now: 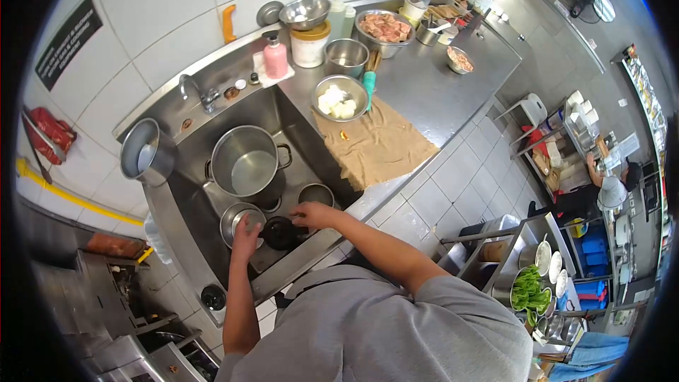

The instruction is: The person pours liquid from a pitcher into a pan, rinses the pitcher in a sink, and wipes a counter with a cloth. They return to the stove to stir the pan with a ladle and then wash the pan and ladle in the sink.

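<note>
Both hands are low in the steel sink [205, 219], on the near side. My right hand [316, 216] has its fingers closed at the right edge of a black round object [280, 235], perhaps a lid. My left hand [246, 235] is at that object's left side, over a small steel pot [230, 221]. Its fingers are bent, and what they hold is hard to make out. Just beyond stands a large two-handled pot [244, 159] with cloudy water in it. Another small round vessel [316, 194] is partly behind my right hand.
A tall steel pot [147, 152] rests on the sink's left rim, below the tap [205, 99]. Right of the sink are a brown cloth [385, 145], a bowl of pale peeled pieces [339, 97] and a basin of raw meat [385, 28]. A co-worker [601, 187] is across the aisle.
</note>
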A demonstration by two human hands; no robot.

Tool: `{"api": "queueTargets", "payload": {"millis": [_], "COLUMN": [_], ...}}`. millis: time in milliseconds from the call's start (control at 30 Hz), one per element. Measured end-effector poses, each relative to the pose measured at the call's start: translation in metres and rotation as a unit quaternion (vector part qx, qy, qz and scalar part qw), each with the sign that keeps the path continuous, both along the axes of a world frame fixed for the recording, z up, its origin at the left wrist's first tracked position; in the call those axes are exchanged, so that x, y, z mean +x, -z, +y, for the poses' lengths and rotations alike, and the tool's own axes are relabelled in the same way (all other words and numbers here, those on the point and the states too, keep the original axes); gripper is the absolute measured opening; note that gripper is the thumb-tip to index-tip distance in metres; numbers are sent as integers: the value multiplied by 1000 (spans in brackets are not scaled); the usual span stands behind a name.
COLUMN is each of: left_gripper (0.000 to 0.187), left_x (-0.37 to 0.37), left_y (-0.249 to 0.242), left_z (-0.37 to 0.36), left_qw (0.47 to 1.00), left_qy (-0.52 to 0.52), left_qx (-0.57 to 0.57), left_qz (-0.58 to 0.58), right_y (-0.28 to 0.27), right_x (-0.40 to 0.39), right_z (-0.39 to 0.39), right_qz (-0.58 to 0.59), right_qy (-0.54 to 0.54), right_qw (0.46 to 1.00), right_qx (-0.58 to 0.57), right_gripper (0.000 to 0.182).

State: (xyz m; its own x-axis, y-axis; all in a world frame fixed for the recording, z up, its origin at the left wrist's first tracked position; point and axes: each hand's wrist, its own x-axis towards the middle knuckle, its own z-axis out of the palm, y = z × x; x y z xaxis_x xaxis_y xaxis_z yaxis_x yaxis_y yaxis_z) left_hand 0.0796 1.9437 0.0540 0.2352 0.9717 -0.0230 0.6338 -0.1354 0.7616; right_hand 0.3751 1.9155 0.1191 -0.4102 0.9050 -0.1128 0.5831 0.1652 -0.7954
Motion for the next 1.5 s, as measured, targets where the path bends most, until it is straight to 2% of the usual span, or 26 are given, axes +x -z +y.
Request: {"api": "queueTargets", "payload": {"millis": [33, 67, 100, 133, 200, 233, 300, 367, 433, 500, 533, 667, 700, 800, 933, 1033, 1100, 1133, 1200, 1267, 1300, 1333, 1367, 1400, 1467, 1500], "left_gripper": [58, 57, 52, 52, 47, 44, 42, 40, 40, 41, 41, 41, 41, 42, 43, 43, 42, 42, 43, 45, 46, 46, 45, 45, 43, 43], "left_x": [17, 33, 41, 59, 101, 130, 187, 244, 295, 336, 350, 390, 398, 423, 473, 502, 519, 524, 526, 522, 517, 518, 528, 540, 565, 578], "left_y": [-52, -83, -75, -82, -97, -111, -115, -123, -123, -128, -130, -138, -140, -137, -137, -152, -162, -164, -161, -155, -153, -155, -168, -180, -189, -188], "left_z": [-10, -14, -14, -13, -23, -29, -41, -53, -63, -73, -76, -73, -67, -35, 17, 43, 58, 63, 63, 56, 46, 35, 20, 5, -31, -50], "left_qw": [994, 977, 974, 975, 944, 945, 939, 921, 923, 922, 922, 918, 918, 910, 891, 912, 921, 921, 945, 955, 954, 951, 936, 919, 889, 880], "left_qy": [-38, -75, -73, -71, -63, -65, -61, -55, -19, 8, 4, 32, 26, 31, 7, 26, 22, 16, -39, -102, -151, -201, -259, -316, -409, -446], "left_qx": [-73, -145, -120, -116, -96, -78, -76, -93, -122, -147, -148, -149, -142, -121, -122, -93, -61, -57, -27, -8, -2, 8, 10, 15, 43, 40], "left_qz": [-68, -135, -177, -175, -309, -312, -330, -375, -365, -358, -359, -365, -368, -396, -437, -399, -384, -384, -323, -279, -258, -236, -237, -237, -202, -159], "right_y": [-14, -32, -47, -53, -60, -66, -79, -90, -92, -89, -97, -140, -146, -163, -188, -207, -195, -189, -182, -172, -172, -179, -181, -177, -157, -148], "right_x": [11, 26, 45, 66, 114, 142, 197, 254, 307, 357, 376, 446, 463, 520, 620, 703, 772, 805, 862, 904, 914, 922, 929, 941, 965, 969], "right_z": [-10, -21, -31, -43, -72, -87, -111, -130, -131, -114, -101, -25, -5, 45, 97, 146, 194, 223, 285, 345, 368, 393, 419, 451, 504, 521], "right_qz": [5, 107, 207, 210, 296, 295, 239, 244, 244, 241, 239, 257, 258, 228, 174, 95, 117, 72, 29, -111, -106, -160, -213, -204, -276, -234], "right_qy": [3, 38, 71, 72, 84, 84, 107, 134, 161, 207, 204, 263, 262, 334, 416, 452, 461, 465, 458, 391, 375, 354, 330, 314, 254, 258], "right_qw": [1000, 994, 976, 975, 945, 946, 942, 935, 928, 928, 929, 929, 929, 913, 887, 869, 856, 854, 856, 843, 853, 867, 876, 885, 892, 904], "right_qx": [5, -3, -11, -6, -111, -109, -207, -219, -233, -194, -197, -38, -38, 56, 99, 177, 203, 221, 237, 353, 347, 313, 278, 278, 252, 249], "right_gripper": [39, 37, 35, 35, 36, 36, 40, 41, 42, 43, 43, 44, 44, 41, 38, 38, 36, 34, 32, 33, 33, 31, 30, 30, 32, 35]}}
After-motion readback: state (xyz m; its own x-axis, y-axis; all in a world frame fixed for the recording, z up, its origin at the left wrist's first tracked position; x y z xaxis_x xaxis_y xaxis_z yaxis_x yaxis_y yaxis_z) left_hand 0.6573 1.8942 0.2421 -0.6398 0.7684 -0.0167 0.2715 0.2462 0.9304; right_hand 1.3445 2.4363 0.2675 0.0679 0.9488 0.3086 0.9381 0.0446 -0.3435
